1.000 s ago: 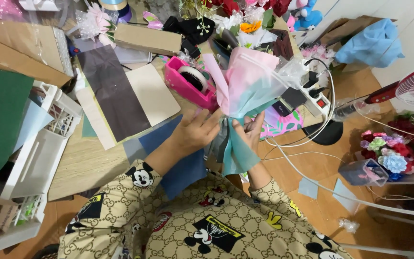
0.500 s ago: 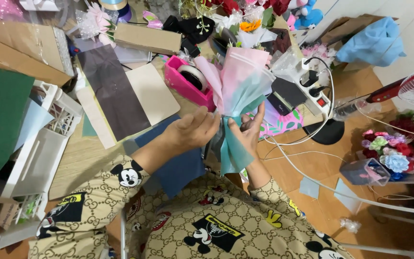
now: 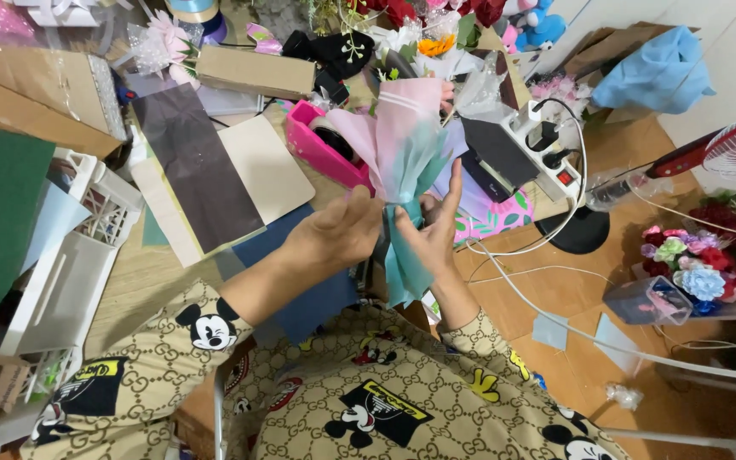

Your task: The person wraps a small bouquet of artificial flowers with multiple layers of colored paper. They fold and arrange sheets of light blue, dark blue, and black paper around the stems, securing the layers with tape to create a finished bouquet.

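Your left hand (image 3: 340,232) and right hand (image 3: 430,234) both pinch the waist of the pink-and-teal paper bouquet wrap (image 3: 404,153), held upright above the worktop (image 3: 138,273). L fingers closed round the gathered neck; R thumb and lower fingers grip it, index pointing up along the wrap. Pink tape dispenser (image 3: 324,146) sits just behind, white power strip (image 3: 545,145) to the right w/ plugs in.

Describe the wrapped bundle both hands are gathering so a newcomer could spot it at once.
Start at the cluttered wooden table and find the pink tape dispenser. Just right of it, the left hand and right hand pinch a paper wrap. Its pink-to-teal fade and fanned top set it apart.
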